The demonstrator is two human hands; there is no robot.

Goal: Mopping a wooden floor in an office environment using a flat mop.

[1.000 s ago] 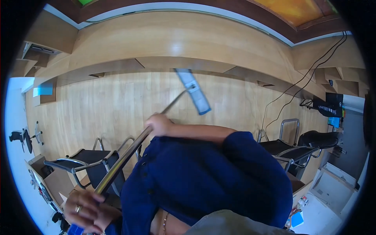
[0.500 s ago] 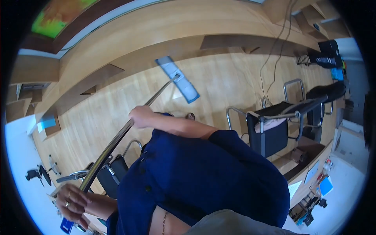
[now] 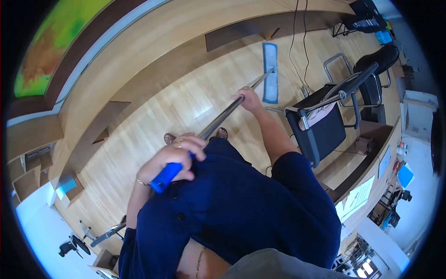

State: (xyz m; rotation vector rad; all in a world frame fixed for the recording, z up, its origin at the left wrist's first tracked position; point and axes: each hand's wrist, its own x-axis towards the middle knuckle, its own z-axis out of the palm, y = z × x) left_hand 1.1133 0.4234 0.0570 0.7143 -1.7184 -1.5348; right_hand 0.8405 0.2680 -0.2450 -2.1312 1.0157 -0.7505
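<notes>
A flat mop lies across the view, its long metal pole (image 3: pixel 219 120) slanting from near my body out to the far right. The blue-edged, pale mop head (image 3: pixel 270 88) rests flat on the wooden floor. My left hand (image 3: pixel 169 160), slightly blurred, is closed round the pole's top end in front of my shirt, and the blue grip (image 3: pixel 166 177) sticks out below its palm. Further along the pole my right hand (image 3: pixel 249 99) is wrapped round it, with that arm stretched forward.
A black chair (image 3: pixel 320 135) with metal arms stands right of my arm, a light cloth on it. Two dark cables (image 3: pixel 292 44) hang down to the floor near the mop head. A long curved wooden counter (image 3: pixel 153 56) runs along the far side. My sandalled foot (image 3: pixel 222 133) shows below the pole.
The mop head has slid to the right and turned to point nearly straight away from me. Both hands have moved right with the pole, the left one coming in from the lower left.
</notes>
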